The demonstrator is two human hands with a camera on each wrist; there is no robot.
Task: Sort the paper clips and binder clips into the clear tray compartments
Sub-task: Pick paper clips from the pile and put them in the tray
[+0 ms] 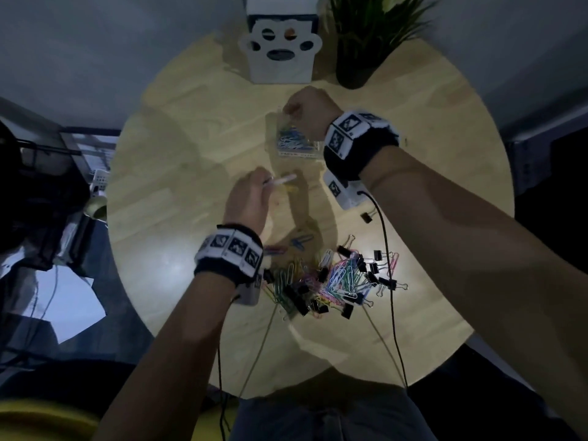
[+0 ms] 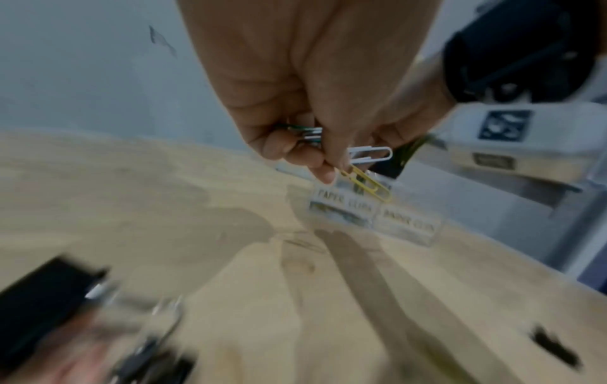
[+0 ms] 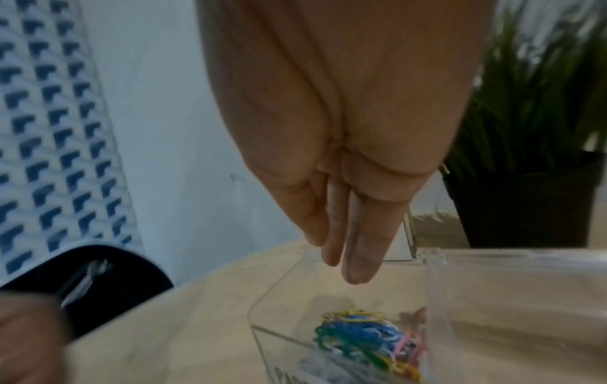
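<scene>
The left hand (image 2: 315, 85) pinches a small bunch of wire paper clips (image 2: 368, 166), white and yellow ones poking out past its curled fingertips, in the air short of the clear plastic tray (image 3: 437, 262). The right hand (image 3: 341, 145) hangs over the tray's left compartment, fingers straight and together, holding nothing; coloured clips lie inside. The tray's front label reads "PAPER CLIPS" (image 2: 345, 204). Mixed paper clips and black binder clips (image 1: 331, 278) lie heaped on the round pale wooden table (image 1: 178, 192).

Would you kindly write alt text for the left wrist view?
The left hand pinches a few paper clips, one white and one yellow, above a wooden table. Beyond it stands a clear tray labelled for paper clips; blurred black binder clips lie nearby.
</scene>
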